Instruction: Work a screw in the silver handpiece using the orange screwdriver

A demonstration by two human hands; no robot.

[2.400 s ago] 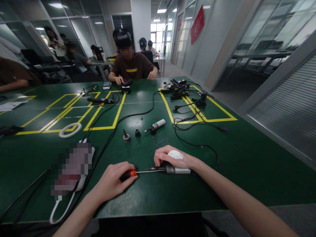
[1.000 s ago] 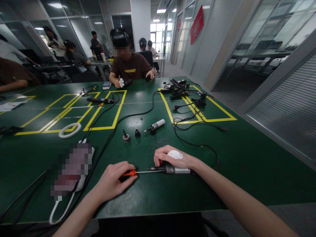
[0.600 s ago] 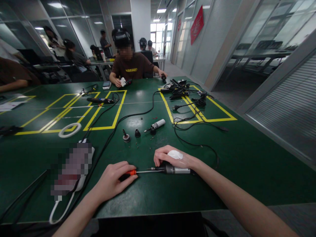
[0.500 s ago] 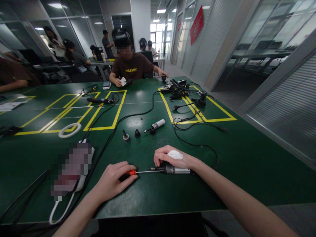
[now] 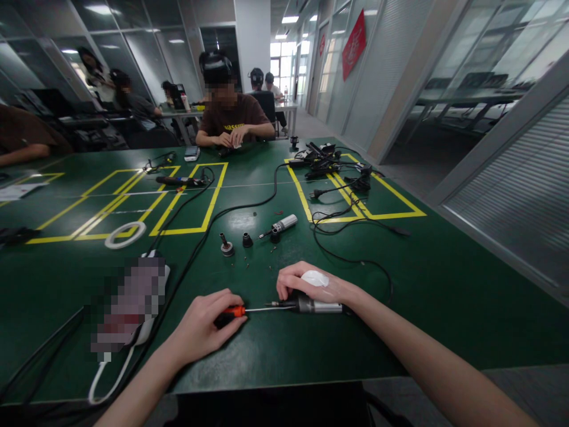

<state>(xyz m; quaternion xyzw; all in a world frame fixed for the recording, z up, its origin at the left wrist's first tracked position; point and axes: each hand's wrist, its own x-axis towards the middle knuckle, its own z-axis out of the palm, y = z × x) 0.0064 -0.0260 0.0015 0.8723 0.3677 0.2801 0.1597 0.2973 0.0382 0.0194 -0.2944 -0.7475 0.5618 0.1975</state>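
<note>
My left hand (image 5: 208,323) is closed around the handle of a screwdriver (image 5: 239,311), red and black, with a thin metal shaft (image 5: 269,308) pointing right. The shaft tip meets the front part of a black and silver cylindrical tool (image 5: 326,306) lying on the table. My right hand (image 5: 306,280) rests over that tool, fingers curled down around its front; a white patch sits on the back of the hand. Beyond them lie another silver cylindrical part (image 5: 283,224), small black collars (image 5: 247,240), a round metal-based part (image 5: 226,246) and several tiny screws.
A power strip (image 5: 153,284), partly blurred, lies at left beside a roll of white tape (image 5: 125,235). Black cables cross the green table (image 5: 427,296). Tangled tools and cords (image 5: 324,160) are piled at back right. Opposite sits a co-worker (image 5: 233,112).
My hands, the screwdriver and the tool stay practically still. Across the table, the co-worker has drawn one arm back from the right, bringing both hands together.
</note>
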